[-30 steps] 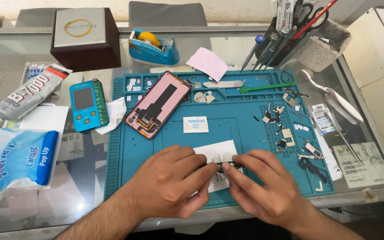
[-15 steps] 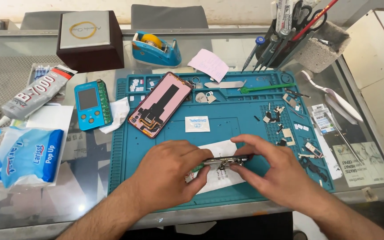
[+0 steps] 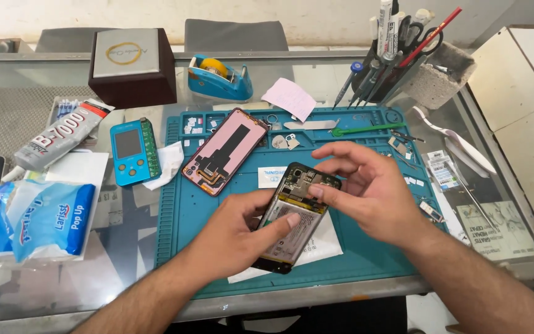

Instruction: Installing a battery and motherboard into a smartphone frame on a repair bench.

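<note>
An opened phone body, its battery and circuit board showing, is tilted up above the blue work mat. My left hand grips it from below and the side, thumb on the battery. My right hand touches the phone's top edge with its fingertips, the other fingers spread. A white sheet of paper lies on the mat under the phone.
A pink phone back panel lies on the mat's upper left, small parts and screws to its right and along the mat's right side. A blue handheld device, glue tube, wipes pack, tape dispenser, dark box and tool holder surround it.
The hands were low on the mat, pinching something small over the white paper. Now the phone body is raised and tilted up, held in my left hand.
</note>
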